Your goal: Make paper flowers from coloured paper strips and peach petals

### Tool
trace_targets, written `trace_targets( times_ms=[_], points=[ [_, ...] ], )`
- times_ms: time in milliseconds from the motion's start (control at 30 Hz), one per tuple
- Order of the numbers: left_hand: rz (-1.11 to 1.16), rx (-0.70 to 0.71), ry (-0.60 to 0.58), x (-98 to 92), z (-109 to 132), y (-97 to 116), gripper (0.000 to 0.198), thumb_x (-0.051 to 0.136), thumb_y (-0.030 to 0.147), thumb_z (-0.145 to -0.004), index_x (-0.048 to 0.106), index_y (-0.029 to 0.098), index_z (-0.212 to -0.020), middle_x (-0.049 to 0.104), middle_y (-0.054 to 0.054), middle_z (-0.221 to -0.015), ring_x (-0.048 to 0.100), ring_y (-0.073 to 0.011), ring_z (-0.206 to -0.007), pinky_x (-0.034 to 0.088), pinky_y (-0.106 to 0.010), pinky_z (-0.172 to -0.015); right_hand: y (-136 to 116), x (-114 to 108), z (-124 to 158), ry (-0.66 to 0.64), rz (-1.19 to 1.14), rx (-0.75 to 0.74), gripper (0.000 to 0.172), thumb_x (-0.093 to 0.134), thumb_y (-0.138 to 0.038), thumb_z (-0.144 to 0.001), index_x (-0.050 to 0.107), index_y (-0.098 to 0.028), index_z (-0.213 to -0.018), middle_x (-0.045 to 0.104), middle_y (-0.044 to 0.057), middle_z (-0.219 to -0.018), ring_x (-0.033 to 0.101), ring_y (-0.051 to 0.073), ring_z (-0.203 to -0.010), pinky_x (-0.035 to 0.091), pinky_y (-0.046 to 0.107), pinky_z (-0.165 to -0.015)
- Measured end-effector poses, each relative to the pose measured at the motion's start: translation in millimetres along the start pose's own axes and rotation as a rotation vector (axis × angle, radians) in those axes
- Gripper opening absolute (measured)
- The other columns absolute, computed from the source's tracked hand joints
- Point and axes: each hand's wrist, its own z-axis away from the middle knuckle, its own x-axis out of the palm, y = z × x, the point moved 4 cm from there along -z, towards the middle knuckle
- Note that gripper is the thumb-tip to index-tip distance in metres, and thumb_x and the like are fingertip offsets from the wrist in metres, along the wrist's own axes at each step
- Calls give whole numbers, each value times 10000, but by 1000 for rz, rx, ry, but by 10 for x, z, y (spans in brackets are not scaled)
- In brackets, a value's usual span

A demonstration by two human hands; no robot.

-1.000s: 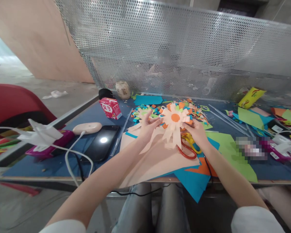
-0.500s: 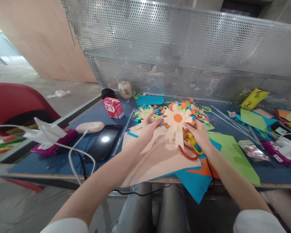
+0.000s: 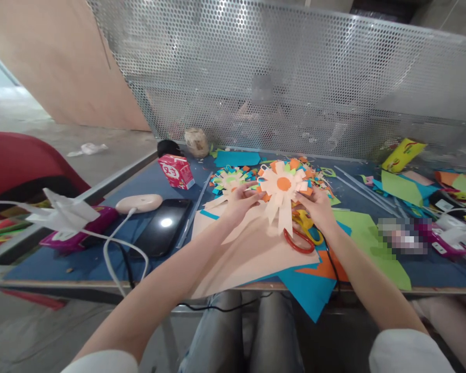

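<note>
A layered paper flower (image 3: 274,192) with peach petals, an orange round centre and two peach tails is held up over the table. My left hand (image 3: 244,203) has its fingertips closed at the flower's left edge. On the opposite edge, my right hand (image 3: 317,206) pinches the lower right petals between thumb and fingers. Under the tails lie red-handled scissors (image 3: 298,249) and yellow-handled scissors (image 3: 307,224), blades hidden. Another paper flower (image 3: 230,180), pale with a green centre, rests behind my left hand. A large peach sheet (image 3: 233,259) spreads beneath my hands.
Blue sheets (image 3: 308,298) overhang the front edge; a green sheet (image 3: 373,248) lies to the right. On the left are a phone (image 3: 163,228), a white cable (image 3: 111,259) and a pink box (image 3: 176,171). A perforated metal screen (image 3: 287,62) stands behind paper scraps.
The view has shifted slightly. My left fingers have curled in closer to the flower's edge; the flower stays in nearly the same place.
</note>
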Motion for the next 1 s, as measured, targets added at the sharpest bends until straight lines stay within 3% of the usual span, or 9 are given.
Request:
trace_targets(
  times_ms=[133,267,333,467,567,633,800,900,1000],
  points=[
    [-227,107,-50,-86,-17,264,376,722,294,-646,609,163,-980,692,-58,-727,657,-182,-689,474,-256,-588,-51,-125,-62,71,-62,-76,346,734,-369,-552,556,-216,-806,652,-25,-748,611,142,-616,522,265,-504],
    [-880,514,140,-329,18,753,222,607,197,-738,656,195,-955,698,-66,-844,637,-199,-821,433,-269,-758,-66,-270,-139,159,-104,-79,324,731,-363,-553,564,-216,-789,644,-33,-726,598,130,-606,515,257,-514],
    [-1121,595,221,-462,16,903,235,505,208,-802,655,203,-982,692,-80,-939,624,-222,-893,413,-285,-803,-61,-270,-147,130,-100,-52,342,735,-366,-540,567,-215,-797,648,-32,-727,603,135,-614,516,260,-513],
    [-1343,341,156,-649,-4,938,193,568,205,-720,655,205,-892,689,-45,-723,632,-213,-695,420,-257,-661,-16,-107,-59,-45,-72,94,378,756,-358,-496,565,-202,-782,658,-18,-712,628,158,-625,532,266,-489],
    [-1464,65,-41,-639,84,826,269,764,325,-478,605,215,-664,638,-19,-596,596,-211,-576,382,-245,-529,10,21,47,-132,-40,179,385,763,-342,-494,542,-204,-778,670,-3,-749,646,173,-645,552,280,-489],
    [-1507,-32,-174,-573,163,737,390,781,402,-400,587,216,-683,650,-26,-669,602,-214,-608,386,-245,-518,24,73,101,-175,-11,205,374,754,-339,-523,529,-206,-792,670,0,-777,650,173,-666,568,295,-516],
    [-1844,-283,-345,-446,233,503,420,674,346,-549,586,147,-908,666,-109,-934,623,-256,-809,409,-267,-573,88,154,218,-372,118,245,323,708,-379,-615,534,-203,-822,644,7,-803,654,193,-757,584,336,-588],
    [-1955,-283,-340,-387,218,465,310,597,270,-632,603,126,-906,673,-128,-928,629,-266,-842,424,-280,-606,28,173,275,-470,361,101,236,596,-413,-738,581,-203,-844,658,35,-842,655,204,-797,569,352,-655],
    [-1996,-235,-275,-384,202,503,204,536,195,-682,630,126,-849,673,-142,-921,628,-275,-891,436,-290,-657,-195,110,273,-301,780,-281,227,515,-394,-808,614,-210,-898,676,61,-947,626,220,-916,499,368,-816]
  ],
)
